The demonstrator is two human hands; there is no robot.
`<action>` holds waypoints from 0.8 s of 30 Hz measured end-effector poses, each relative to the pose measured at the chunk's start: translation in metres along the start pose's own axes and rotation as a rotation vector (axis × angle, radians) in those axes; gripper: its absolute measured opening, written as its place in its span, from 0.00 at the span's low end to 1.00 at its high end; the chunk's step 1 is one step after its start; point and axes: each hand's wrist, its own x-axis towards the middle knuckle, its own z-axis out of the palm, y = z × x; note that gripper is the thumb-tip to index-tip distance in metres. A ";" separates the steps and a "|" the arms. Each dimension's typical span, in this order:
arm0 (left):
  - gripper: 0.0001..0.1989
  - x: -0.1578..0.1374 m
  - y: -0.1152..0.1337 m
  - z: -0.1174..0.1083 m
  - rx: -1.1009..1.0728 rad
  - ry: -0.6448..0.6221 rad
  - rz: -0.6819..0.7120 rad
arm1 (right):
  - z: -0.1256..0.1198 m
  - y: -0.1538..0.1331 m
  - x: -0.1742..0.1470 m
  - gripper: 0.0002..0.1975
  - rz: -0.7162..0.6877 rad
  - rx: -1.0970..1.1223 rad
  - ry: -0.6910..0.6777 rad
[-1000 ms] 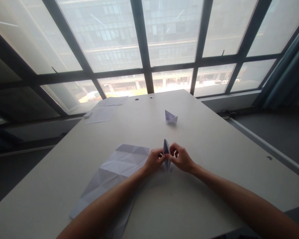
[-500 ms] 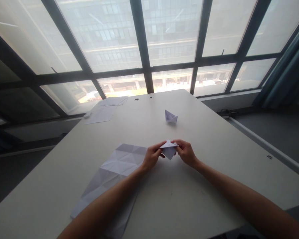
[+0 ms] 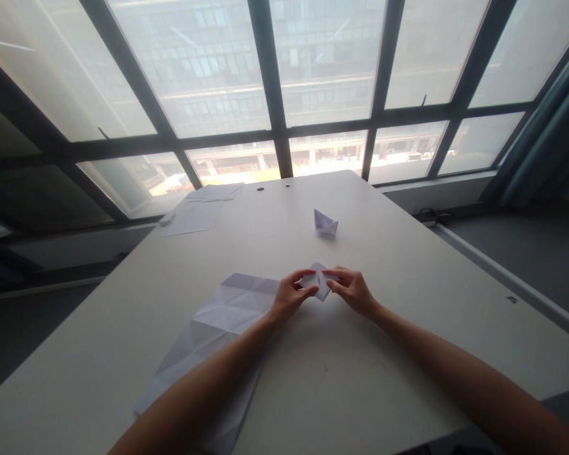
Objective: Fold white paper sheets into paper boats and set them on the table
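A small piece of folded white paper (image 3: 320,285), roughly diamond-shaped, is held between my two hands just above the table. My left hand (image 3: 289,294) pinches its left side between thumb and fingers. On the right side, my right hand (image 3: 353,290) grips it the same way, the index finger lying over its top face. A short dark slit shows down the middle of the paper. Beyond the hands stands a folded paper boat (image 3: 325,223). Under my left forearm lies a large creased sheet of paper (image 3: 227,309), partly covered by the arm.
The white table (image 3: 389,366) stretches toward the windows (image 3: 327,63). Several flat paper sheets (image 3: 196,215) lie at its far left, with a small pale object (image 3: 167,219) beside them. A blue curtain (image 3: 535,133) hangs at the right.
The folded paper has gone from a downward-pointing triangle with a raised top to a flatter diamond. Both thumbs have come round onto its near face.
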 end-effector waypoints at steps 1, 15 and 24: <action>0.27 0.000 0.000 0.001 0.024 -0.008 0.021 | 0.002 0.001 0.000 0.17 0.002 -0.010 0.005; 0.18 -0.001 0.005 0.004 0.342 -0.086 -0.009 | 0.005 0.004 0.000 0.11 0.057 -0.306 -0.041; 0.24 -0.004 0.010 0.005 0.299 -0.127 -0.132 | 0.006 0.006 -0.002 0.20 0.106 -0.225 -0.159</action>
